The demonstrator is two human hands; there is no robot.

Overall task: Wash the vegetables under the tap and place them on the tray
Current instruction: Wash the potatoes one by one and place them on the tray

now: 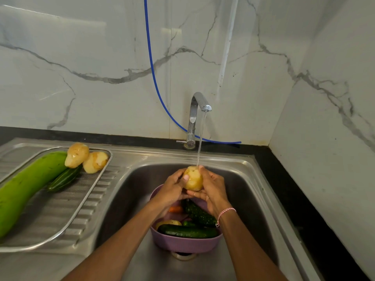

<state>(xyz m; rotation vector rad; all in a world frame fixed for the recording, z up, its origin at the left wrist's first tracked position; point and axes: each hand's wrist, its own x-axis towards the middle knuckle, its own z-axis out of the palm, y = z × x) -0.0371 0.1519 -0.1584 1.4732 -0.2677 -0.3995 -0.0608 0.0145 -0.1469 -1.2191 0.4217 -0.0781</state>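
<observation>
Both hands meet over the sink (246, 191), under the stream of water (200, 142) from the tap (197, 106). The left hand (172, 190) and the right hand (214, 189) curl round a yellow potato (193, 181), gripping it from either side, and the water lands on its top. Directly below them a purple bowl (182, 243) sits on the basin floor, holding two dark cucumbers (187, 231), a carrot (176, 209) and another potato (168, 222) — steel floor shows on both sides of it, up to the basin walls.

On the drainer to the left, the mesh tray (67, 209) carries a long green gourd (26, 183), a small cucumber (65, 178) and two potatoes (77, 155) crowded at its far corner — mesh shows between the gourd and the tray's right rim.
</observation>
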